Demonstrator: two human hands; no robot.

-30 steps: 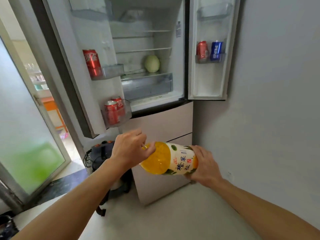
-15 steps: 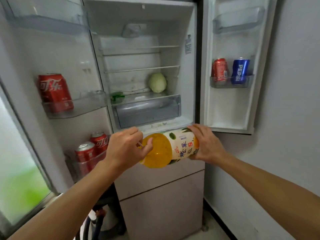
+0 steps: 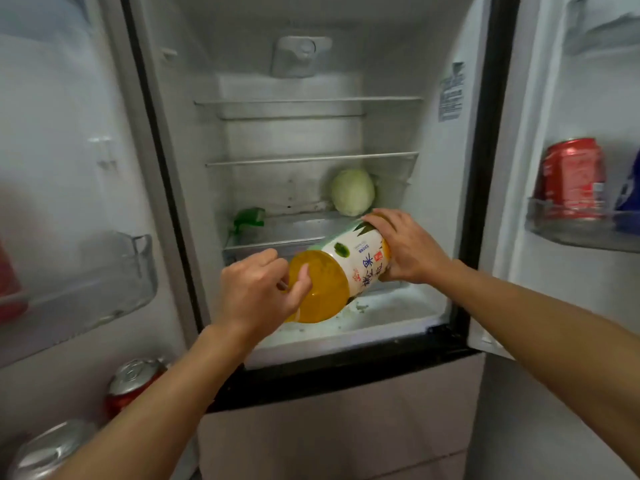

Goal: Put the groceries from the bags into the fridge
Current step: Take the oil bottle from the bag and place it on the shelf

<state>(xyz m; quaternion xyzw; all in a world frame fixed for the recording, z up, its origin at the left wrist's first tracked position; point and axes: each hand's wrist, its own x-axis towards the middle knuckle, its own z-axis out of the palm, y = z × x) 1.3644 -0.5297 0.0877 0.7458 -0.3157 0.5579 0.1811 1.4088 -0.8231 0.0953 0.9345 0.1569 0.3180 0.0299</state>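
Left hand (image 3: 258, 292) gripped base end of large orange-juice plastic bottle (image 3: 332, 271); right hand (image 3: 407, 249) clasped its labelled far end. Since half second earlier, bottle had risen from below fridge opening to lie tilted over bottom shelf, drawer front now hidden: placement likely imminent. Pale round cabbage (image 3: 352, 192) sat just beyond right hand. Bottle cap hidden; red can (image 3: 571, 178) right of it blurred.

Orange juice bottle (image 3: 332, 275) with a white printed label, lying sideways, held above the fridge (image 3: 381, 317) floor's front edge.
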